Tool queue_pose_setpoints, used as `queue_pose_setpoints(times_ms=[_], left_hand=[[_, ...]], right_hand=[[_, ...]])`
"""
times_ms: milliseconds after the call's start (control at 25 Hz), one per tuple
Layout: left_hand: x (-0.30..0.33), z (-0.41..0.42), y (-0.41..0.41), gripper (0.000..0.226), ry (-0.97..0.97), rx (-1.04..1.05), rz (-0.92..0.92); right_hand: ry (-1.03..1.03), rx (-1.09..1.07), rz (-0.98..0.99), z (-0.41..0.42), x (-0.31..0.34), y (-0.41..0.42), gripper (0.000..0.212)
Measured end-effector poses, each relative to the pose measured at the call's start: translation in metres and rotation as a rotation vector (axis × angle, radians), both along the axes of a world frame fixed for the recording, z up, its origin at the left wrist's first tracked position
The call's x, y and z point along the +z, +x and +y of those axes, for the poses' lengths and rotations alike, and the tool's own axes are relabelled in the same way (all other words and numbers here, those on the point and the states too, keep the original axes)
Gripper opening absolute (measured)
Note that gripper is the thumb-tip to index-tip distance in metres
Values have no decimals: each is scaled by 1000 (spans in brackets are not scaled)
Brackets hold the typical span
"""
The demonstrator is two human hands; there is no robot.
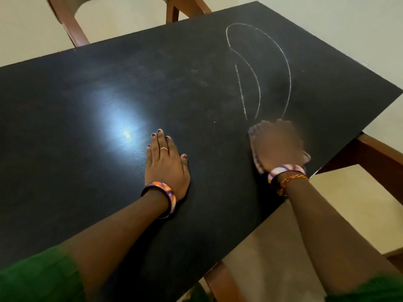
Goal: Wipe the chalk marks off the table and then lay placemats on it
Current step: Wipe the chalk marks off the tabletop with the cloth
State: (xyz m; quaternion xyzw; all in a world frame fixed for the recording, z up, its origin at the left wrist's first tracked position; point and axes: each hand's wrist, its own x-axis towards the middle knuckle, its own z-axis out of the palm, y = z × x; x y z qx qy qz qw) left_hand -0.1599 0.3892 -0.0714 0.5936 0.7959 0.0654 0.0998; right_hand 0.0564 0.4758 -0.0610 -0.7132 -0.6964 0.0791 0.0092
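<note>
White chalk marks [259,68] curve in long loops across the far right part of the black table [87,88]. My right hand [278,144] is blurred and presses a pale cloth [257,162] flat on the table just below the lower ends of the chalk lines. Only the cloth's edges show around the hand. My left hand [166,162] lies flat on the table, palm down, fingers together, holding nothing. No placemats are in view.
A wooden chair [72,25] stands at the table's far side. Another wooden chair frame [381,153] sits at the right edge. A bright light glare [122,129] reflects left of my left hand. Pale floor surrounds the table.
</note>
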Motion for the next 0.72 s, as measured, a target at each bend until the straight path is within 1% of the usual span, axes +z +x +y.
queue_pose_setpoints(times_ms=[80,120,200,280,360,400,480,600,640,680,720], left_hand=[[0,11,-11,61,10,-5,12],[-1,20,-19,61,16,-3,25],[-2,40,-40,59,19,6,45],[-2,60,-64,57,20,11,42],[-3,74,-83,56,25,9,19],[-4,78,-90,56,35,8,1],[-5,82,-96,56,51,11,-33],[-5,81,-95,58,67,40,-48],[-5,81,-93,60,73,72,-39],[-5,81,-92,62,78,109,-24],[-4,81,-93,63,81,147,-13]], right_hand=[[-14,-120,-11,13,0,-12,57],[6,-119,-21,19,-2,-30,57],[24,-20,-13,33,-4,-81,57],[38,134,17,40,-8,-132,58],[38,259,25,43,-7,-153,57],[37,275,18,47,-7,-148,57],[27,167,-6,57,-7,-114,57],[-39,-155,1,65,1,-64,59],[-34,-235,7,67,3,-64,59],[-19,-269,6,68,3,-75,59],[-1,-234,6,67,2,-97,59]])
